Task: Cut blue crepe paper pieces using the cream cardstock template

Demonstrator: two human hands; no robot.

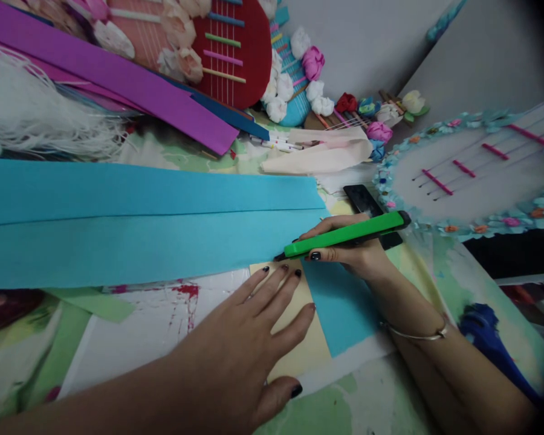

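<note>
My right hand (351,251) is closed round a green cutter-like tool (344,234), its dark tip at the lower edge of a long turquoise sheet (154,232) with a crease along it. Fingers spread, my left hand (263,326) lies flat on a cream rectangular piece (294,347), its fingertips near the turquoise edge and just left of the tool's tip. A turquoise piece (342,308) shows beneath my right wrist, beside the cream piece. Under these lies a white board (131,338) with red stains.
Purple strips (163,103) and white string (40,115) lie at the back left. Flower-trimmed decorations, one red (254,60), stand behind. A dark phone (362,199) lies beyond my right hand. At right are an oval flowered piece (471,175) and a blue tool (494,344).
</note>
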